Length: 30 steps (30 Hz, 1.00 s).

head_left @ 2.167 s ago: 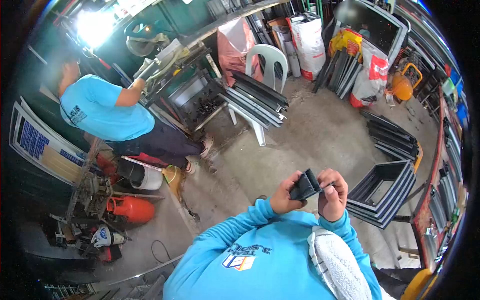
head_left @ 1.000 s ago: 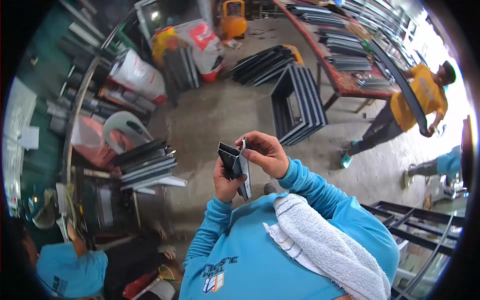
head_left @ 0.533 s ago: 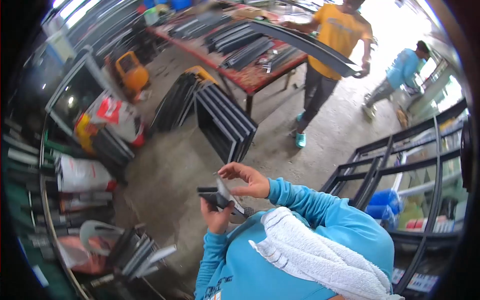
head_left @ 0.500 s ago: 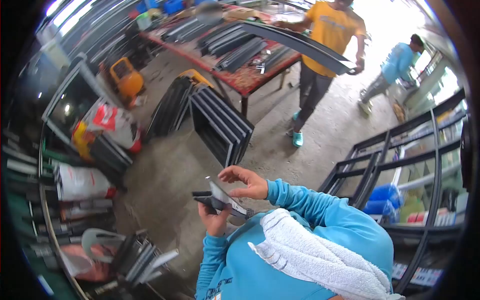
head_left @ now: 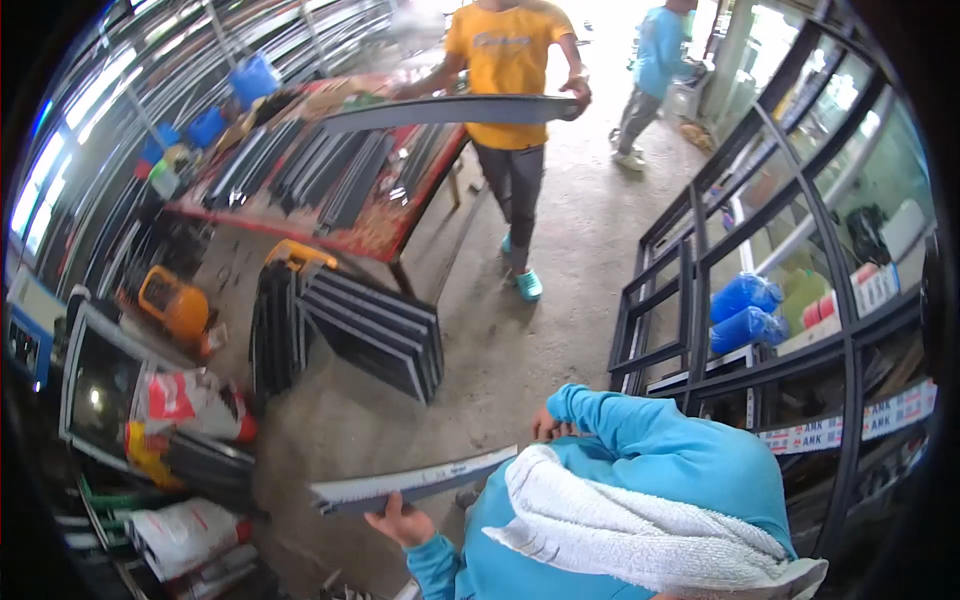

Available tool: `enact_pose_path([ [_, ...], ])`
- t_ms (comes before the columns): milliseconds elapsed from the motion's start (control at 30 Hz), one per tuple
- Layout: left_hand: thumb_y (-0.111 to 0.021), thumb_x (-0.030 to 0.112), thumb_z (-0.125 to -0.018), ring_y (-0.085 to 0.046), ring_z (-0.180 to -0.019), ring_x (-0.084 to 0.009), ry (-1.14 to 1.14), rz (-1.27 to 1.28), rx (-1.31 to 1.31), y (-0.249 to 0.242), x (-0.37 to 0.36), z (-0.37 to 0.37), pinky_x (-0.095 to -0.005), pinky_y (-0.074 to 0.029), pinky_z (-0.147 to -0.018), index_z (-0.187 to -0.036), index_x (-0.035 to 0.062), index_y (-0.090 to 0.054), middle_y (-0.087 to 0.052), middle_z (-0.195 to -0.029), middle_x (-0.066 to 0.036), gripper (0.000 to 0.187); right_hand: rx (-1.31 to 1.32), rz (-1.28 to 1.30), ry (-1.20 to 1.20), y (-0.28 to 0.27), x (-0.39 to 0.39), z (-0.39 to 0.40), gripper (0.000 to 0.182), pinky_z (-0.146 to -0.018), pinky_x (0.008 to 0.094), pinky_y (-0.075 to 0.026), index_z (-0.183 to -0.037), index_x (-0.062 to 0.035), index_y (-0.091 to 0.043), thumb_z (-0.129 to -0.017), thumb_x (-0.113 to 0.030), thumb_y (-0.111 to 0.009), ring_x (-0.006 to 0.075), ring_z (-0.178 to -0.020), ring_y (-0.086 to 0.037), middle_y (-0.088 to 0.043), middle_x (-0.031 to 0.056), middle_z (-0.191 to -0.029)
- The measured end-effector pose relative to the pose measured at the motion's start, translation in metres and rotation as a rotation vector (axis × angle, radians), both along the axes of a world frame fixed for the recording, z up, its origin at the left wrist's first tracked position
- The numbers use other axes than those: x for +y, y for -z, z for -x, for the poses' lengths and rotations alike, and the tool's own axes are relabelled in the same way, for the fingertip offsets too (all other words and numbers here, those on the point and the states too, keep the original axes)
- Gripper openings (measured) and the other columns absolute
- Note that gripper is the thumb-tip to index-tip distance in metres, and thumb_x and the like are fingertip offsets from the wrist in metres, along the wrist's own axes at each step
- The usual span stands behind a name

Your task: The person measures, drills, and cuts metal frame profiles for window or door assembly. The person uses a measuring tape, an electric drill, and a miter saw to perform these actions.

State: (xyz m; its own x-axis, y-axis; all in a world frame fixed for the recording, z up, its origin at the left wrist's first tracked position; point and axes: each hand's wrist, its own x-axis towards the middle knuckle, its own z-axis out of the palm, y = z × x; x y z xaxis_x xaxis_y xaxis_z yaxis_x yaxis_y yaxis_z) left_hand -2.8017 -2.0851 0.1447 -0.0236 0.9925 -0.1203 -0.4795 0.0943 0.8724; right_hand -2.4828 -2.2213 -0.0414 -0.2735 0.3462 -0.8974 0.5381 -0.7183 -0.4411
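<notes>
My left hand (head_left: 401, 521) is closed on a long metal profile (head_left: 415, 482), its thumb up against the near side. The profile is grey with a whitish face bearing small print, and it lies nearly level across the front of my body. Close to the profile's right end is my right hand (head_left: 548, 425), low against my blue shirt. Its fingers point down and are partly hidden, so whether they grip anything does not show. A white towel (head_left: 620, 530) hangs over my shoulder.
A person in a yellow shirt (head_left: 505, 60) carries a long grey profile (head_left: 450, 112) beside a red table (head_left: 385, 235) stacked with dark profiles. Dark frames (head_left: 375, 340) stand on the floor ahead. A large black frame (head_left: 700, 290) leans at right. Another person (head_left: 655, 60) stands farther back.
The profile has swung from pointing away from me to lying crosswise. My right hand has drawn back toward my body. The view has turned right, and the person in yellow has levelled their profile.
</notes>
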Motion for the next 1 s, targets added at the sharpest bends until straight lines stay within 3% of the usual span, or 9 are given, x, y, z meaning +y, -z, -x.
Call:
enact_pose_path([
  [100, -0.064, 0.013, -0.073, -0.048, -0.106, -0.0258, -0.026, 0.051, -0.013, 0.003, 0.002, 0.001, -0.0398, -0.037, -0.096, -0.124, 0.0024, -0.046, -0.051, -0.117, -0.012, 0.055, -0.054, -0.137, 0.511, -0.011, 0.018, 0.001, 0.055, -0.047, 0.0332, -0.051, -0.128, -0.0122, -0.049, -0.074, -0.004, -0.057, 0.0245, -0.069, -0.063, -0.063, 0.0113, -0.090],
  [200, -0.064, 0.007, -0.071, -0.051, -0.103, -0.0266, -0.030, 0.025, -0.062, -0.014, 0.003, -0.011, -0.0403, -0.040, -0.093, -0.120, 0.0036, -0.046, -0.053, -0.114, -0.012, 0.052, -0.304, -0.530, 0.430, -0.027, 0.035, 0.007, 0.050, -0.059, 0.0372, -0.053, -0.121, -0.0115, -0.054, -0.072, -0.012, -0.060, 0.0268, -0.072, -0.064, -0.064, 0.0135, -0.093],
  [267, -0.064, 0.016, -0.071, -0.048, -0.109, -0.0279, -0.032, 0.017, 0.001, -0.013, 0.003, -0.017, -0.0437, -0.037, -0.096, -0.128, 0.0039, -0.045, -0.048, -0.123, -0.013, 0.061, -0.319, -0.706, 0.314, -0.017, 0.044, 0.010, 0.046, -0.069, 0.0408, -0.053, -0.115, -0.0117, -0.059, -0.069, -0.018, -0.064, 0.0287, -0.076, -0.065, -0.065, 0.0173, -0.097],
  [467, -0.066, 0.019, -0.069, -0.048, -0.109, -0.0286, -0.017, -0.036, -0.041, 0.006, 0.008, -0.033, -0.0436, -0.037, -0.095, -0.127, 0.0046, -0.046, -0.049, -0.122, -0.014, 0.064, -0.293, -0.640, 0.253, 0.032, 0.040, 0.002, 0.044, -0.065, 0.0369, -0.052, -0.113, -0.0102, -0.060, -0.071, -0.019, -0.065, 0.0268, -0.074, -0.064, -0.066, 0.0120, -0.089],
  [633, -0.068, 0.015, -0.068, -0.049, -0.106, -0.0274, 0.000, 0.008, -0.023, 0.004, -0.010, -0.049, -0.0428, -0.037, -0.094, -0.123, 0.0048, -0.047, -0.052, -0.116, -0.012, 0.059, -0.282, -0.135, 0.656, 0.068, -0.011, -0.032, 0.028, -0.050, 0.0402, -0.051, -0.101, -0.0085, -0.065, -0.077, -0.024, -0.062, 0.0212, -0.058, -0.062, -0.065, 0.0092, -0.075],
  [767, -0.065, 0.009, -0.069, -0.049, -0.108, -0.0250, 0.044, 0.025, -0.044, -0.002, -0.021, -0.057, -0.0405, -0.035, -0.097, -0.123, 0.0055, -0.046, -0.052, -0.116, -0.009, 0.057, -0.628, -0.099, 0.403, 0.104, -0.058, -0.063, 0.024, -0.061, 0.0420, -0.053, -0.088, -0.0041, -0.070, -0.076, -0.023, -0.064, 0.0252, -0.065, -0.065, -0.068, 0.0130, -0.079],
  [867, -0.065, 0.009, -0.069, -0.049, -0.107, -0.0249, 0.057, 0.009, -0.039, 0.005, -0.018, -0.055, -0.0411, -0.036, -0.096, -0.124, 0.0055, -0.046, -0.052, -0.116, -0.010, 0.058, -0.561, -0.050, 0.575, 0.136, -0.080, -0.070, 0.025, -0.068, 0.0420, -0.053, -0.084, -0.0032, -0.071, -0.074, -0.025, -0.064, 0.0266, -0.068, -0.066, -0.069, 0.0146, -0.082],
  [967, -0.065, 0.006, -0.067, -0.050, -0.107, -0.0266, 0.021, 0.046, -0.044, 0.006, -0.017, -0.061, -0.0431, -0.035, -0.097, -0.123, 0.0048, -0.047, -0.052, -0.119, -0.012, 0.059, -0.750, -0.296, 0.263, 0.127, -0.067, -0.059, 0.028, -0.069, 0.0432, -0.053, -0.084, -0.0059, -0.072, -0.069, -0.026, -0.061, 0.0268, -0.069, -0.066, -0.069, 0.0157, -0.080],
  [1000, -0.065, 0.006, -0.067, -0.050, -0.107, -0.0271, 0.017, 0.057, -0.020, 0.015, -0.015, -0.047, -0.0435, -0.035, -0.097, -0.123, 0.0046, -0.048, -0.052, -0.120, -0.013, 0.059, -0.566, -0.281, 0.238, 0.106, -0.056, -0.056, 0.028, -0.069, 0.0439, -0.052, -0.082, -0.0052, -0.072, -0.068, -0.026, -0.059, 0.0276, -0.071, -0.066, -0.069, 0.0165, -0.081],
])
